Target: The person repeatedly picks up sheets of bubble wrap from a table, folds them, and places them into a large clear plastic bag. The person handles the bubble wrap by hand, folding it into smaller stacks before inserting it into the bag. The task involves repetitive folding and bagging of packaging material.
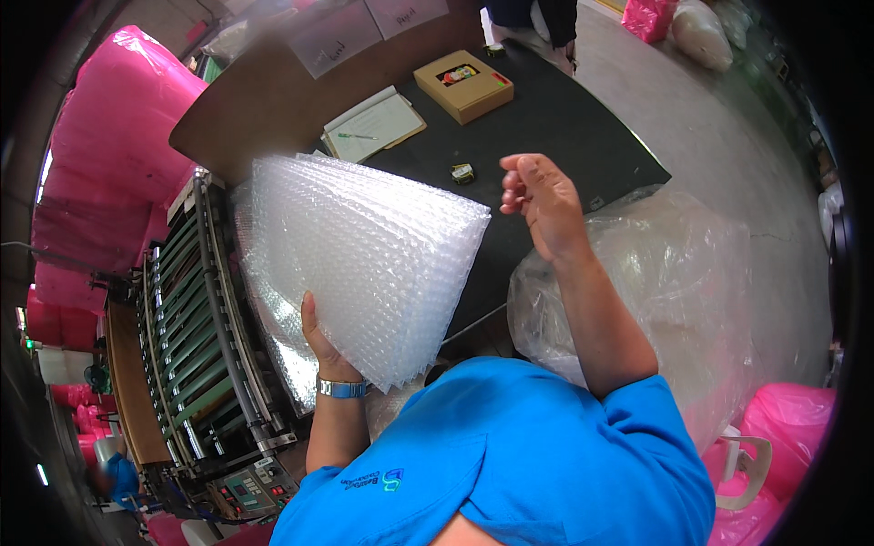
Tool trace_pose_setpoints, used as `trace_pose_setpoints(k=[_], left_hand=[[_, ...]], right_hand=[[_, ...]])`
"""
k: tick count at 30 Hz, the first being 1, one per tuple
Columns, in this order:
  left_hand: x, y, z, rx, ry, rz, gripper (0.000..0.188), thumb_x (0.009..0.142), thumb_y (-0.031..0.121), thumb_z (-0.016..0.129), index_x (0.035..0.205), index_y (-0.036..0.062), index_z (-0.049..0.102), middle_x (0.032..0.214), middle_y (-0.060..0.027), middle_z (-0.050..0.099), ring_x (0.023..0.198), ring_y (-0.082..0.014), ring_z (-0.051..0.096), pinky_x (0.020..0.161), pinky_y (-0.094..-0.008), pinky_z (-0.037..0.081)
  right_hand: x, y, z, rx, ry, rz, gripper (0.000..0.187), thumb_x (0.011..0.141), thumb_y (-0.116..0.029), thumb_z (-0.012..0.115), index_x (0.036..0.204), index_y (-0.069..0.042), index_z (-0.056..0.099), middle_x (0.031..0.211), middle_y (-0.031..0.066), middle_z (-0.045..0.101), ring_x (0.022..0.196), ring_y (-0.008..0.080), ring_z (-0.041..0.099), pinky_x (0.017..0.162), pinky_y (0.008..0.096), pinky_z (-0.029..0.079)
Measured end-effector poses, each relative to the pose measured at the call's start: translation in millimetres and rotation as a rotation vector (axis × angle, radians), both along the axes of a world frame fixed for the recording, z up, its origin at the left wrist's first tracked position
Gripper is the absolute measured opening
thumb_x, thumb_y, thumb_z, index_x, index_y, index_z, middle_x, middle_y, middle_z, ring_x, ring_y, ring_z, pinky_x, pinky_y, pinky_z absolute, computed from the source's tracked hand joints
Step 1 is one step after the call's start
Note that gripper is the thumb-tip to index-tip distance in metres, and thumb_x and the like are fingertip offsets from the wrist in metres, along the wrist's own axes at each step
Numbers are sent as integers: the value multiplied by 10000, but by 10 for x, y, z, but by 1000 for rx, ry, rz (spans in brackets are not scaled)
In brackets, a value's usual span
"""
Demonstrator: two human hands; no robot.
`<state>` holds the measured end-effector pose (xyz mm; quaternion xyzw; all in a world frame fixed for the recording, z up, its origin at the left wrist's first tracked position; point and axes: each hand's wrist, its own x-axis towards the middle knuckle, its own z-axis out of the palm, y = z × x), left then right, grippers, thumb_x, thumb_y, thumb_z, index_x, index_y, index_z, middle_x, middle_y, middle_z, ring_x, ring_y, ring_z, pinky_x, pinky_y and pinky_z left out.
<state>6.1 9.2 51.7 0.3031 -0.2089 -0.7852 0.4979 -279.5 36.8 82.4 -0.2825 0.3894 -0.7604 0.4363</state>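
Note:
A fanned stack of clear bubble wrap sheets (364, 264) stands tilted before me, its edges spread toward the right. My left hand (328, 353), with a metal watch at the wrist, grips the lower left of the stack. The thumb lies over the front; the other fingers are hidden behind the sheets. Raised to the right of the stack, my right hand (543, 202) is apart from it. Its fingers are loosely bent and somewhat spread, with nothing visible in them. A small yellow-and-black tape measure (462, 173) lies on the dark table (564, 136) between that hand and the stack.
Farther back on the table are a clipboard with paper and a pen (375, 126) and a brown cardboard box (464, 86). A roller machine (196, 318) with a control panel (255, 489) stands at left. Clear plastic bagging (655, 273) bulges at right. Pink wrapped bundles (127, 118) rise at left.

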Motion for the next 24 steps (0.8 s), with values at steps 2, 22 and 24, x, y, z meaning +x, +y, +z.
trace_pose_setpoints(k=[2,22,24], left_hand=[[25,-2,-13,3,-15,-3,737,765,502,483,1298,29,297,1210,-216,413,1066,-353,458,869,-463,419],[678,-74,-553,-101,165,-68,818,717,542,519,1320,48,271,1246,-196,414,1093,-354,460,873,-484,429],[770,-98,-615,-88,225,-73,801,711,517,537,1310,43,294,1231,-188,437,1071,-346,482,868,-472,437]], right_hand=[[121,-5,-14,-22,212,55,181,881,-218,519,824,-48,547,765,31,538,579,88,508,583,231,458],[589,-61,-390,185,19,81,239,860,-287,558,767,-67,559,645,-18,525,563,52,482,473,189,381],[404,-82,-415,227,2,114,222,866,-283,547,775,-81,565,651,-14,530,580,53,497,466,186,383]])
